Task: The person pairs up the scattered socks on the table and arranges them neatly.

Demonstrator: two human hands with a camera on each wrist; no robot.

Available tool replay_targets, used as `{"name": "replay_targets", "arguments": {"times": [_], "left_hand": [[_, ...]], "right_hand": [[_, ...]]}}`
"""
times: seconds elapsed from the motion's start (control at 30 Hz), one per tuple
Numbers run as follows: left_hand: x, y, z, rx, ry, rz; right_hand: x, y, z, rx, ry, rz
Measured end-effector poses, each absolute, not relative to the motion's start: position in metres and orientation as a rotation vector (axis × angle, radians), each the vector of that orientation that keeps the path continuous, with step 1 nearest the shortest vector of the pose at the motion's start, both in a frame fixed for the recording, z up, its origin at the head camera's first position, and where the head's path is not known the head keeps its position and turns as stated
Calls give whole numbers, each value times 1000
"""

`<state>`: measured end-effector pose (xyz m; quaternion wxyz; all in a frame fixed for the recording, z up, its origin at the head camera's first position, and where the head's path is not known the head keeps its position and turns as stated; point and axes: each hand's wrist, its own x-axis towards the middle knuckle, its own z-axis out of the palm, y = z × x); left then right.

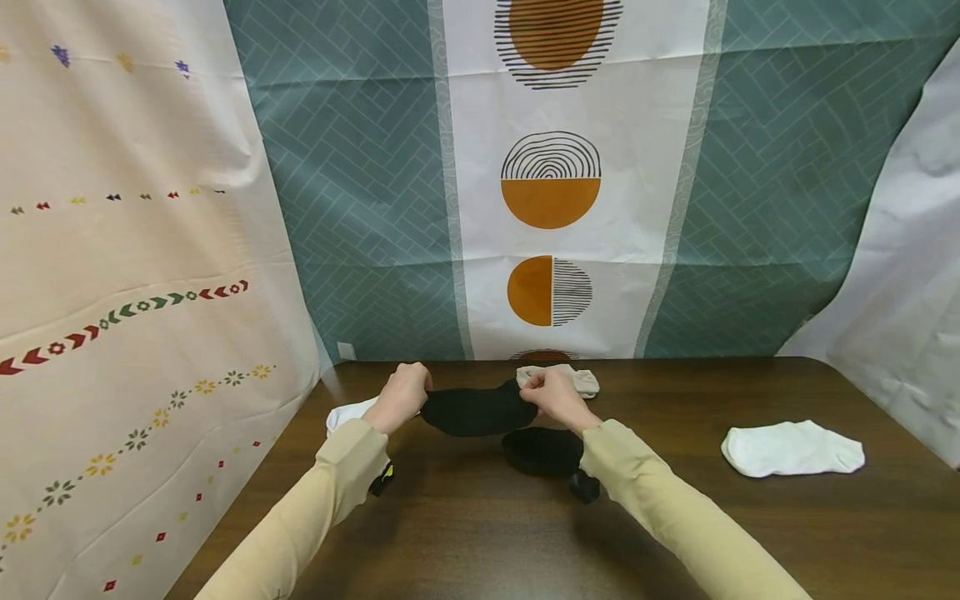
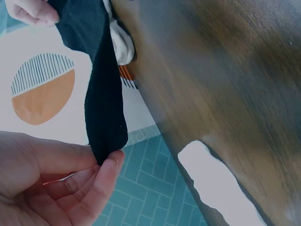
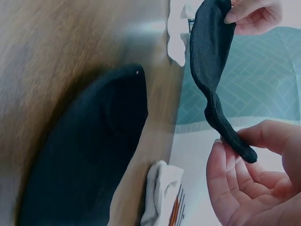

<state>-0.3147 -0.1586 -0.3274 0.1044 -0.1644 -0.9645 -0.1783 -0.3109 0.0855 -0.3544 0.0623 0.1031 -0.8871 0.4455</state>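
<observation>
A black sock (image 1: 478, 412) is stretched sideways above the table between both hands. My left hand (image 1: 403, 395) pinches its left end between thumb and fingers, seen close in the left wrist view, where the sock (image 2: 106, 103) hangs flat. With thumb and fingertips my right hand (image 1: 553, 395) pinches the other end; in the right wrist view that end of the sock (image 3: 230, 136) is narrow and folded. A second black sock (image 1: 542, 451) lies on the table just below the right hand, partly covered by the right forearm in the head view.
On the wooden table (image 1: 480, 533), a white sock (image 1: 792, 448) lies at the right. Another white sock (image 1: 347, 413) is partly hidden behind the left hand. A cream sock (image 1: 582, 382) lies at the back edge. Patterned curtains (image 1: 360, 183) hang behind and a cream cloth (image 1: 150, 250) at left.
</observation>
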Motion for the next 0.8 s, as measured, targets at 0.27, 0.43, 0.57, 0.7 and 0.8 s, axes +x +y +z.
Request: {"name": "replay_targets", "arguments": {"times": [0.27, 0.43, 0.57, 0.7, 0.8], "left_hand": [[-316, -149, -328, -498, -2866, -550], [-320, -146, -332, -507, -2857, -579], [-321, -142, -334, -517, -2856, -593], [-320, -137, -333, -520, -2864, -617], [-321, -133, -332, -526, -2871, -621]], "right_hand": [[-311, 101, -352, 301, -2682, 1340], [-310, 106, -351, 298, -2695, 1319], [-309, 110, -351, 272, -2703, 1270], [-310, 115, -351, 250, -2712, 1251], [-310, 119, -353, 252, -2722, 1250]]}}
